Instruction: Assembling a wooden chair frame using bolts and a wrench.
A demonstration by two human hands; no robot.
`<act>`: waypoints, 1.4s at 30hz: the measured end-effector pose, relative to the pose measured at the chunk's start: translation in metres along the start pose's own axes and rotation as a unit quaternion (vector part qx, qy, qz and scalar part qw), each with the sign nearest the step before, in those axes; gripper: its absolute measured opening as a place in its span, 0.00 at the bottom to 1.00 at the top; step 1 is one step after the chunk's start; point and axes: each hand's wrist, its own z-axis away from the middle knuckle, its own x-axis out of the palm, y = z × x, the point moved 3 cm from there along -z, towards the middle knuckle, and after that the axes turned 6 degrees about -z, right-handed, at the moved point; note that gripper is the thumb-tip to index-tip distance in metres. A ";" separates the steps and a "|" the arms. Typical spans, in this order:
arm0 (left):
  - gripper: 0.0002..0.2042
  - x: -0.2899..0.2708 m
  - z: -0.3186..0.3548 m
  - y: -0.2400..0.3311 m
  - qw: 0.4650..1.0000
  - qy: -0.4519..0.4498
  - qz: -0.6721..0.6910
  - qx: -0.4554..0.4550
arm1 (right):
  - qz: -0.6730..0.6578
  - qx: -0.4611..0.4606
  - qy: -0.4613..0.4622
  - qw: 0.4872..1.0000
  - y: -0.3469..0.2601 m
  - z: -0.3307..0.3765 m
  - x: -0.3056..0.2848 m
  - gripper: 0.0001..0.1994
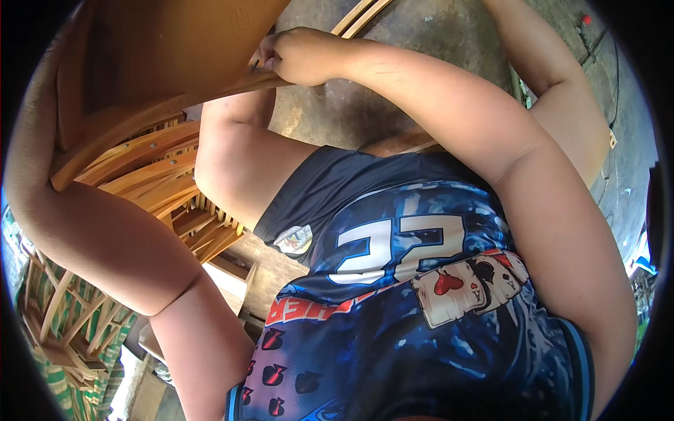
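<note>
While right arm reaches leftward, fingers clamp wooden panel; left fingers: can't tell.

Panel front-left, floor to its right. Slats left of knee, partly behind panel; frames farther left, rearward.

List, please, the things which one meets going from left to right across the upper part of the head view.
Left forearm → brown wooden panel → right hand at the panel's edge → pair of thin wooden strips → bent right leg → small red object.
</note>
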 end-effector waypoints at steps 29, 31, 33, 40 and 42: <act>0.28 0.002 0.019 -0.001 0.999 -0.003 -0.027 0.030 | -0.233 0.140 0.214 0.938 -0.007 0.032 0.044 0.15; 0.28 0.001 0.017 -0.003 0.999 -0.002 -0.025 0.026 | -0.218 0.111 0.238 0.940 -0.004 0.029 0.038 0.17; 0.29 0.000 0.015 -0.004 0.999 -0.003 -0.023 0.023 | -0.263 0.083 0.236 0.932 -0.002 0.017 0.035 0.16; 0.30 -0.002 0.015 -0.006 1.000 0.004 -0.017 0.018 | -0.162 0.073 0.111 0.978 0.007 -0.006 0.019 0.14; 0.30 -0.003 0.017 -0.007 1.000 0.003 -0.015 0.017 | -0.159 0.069 0.082 0.981 0.008 -0.010 0.011 0.14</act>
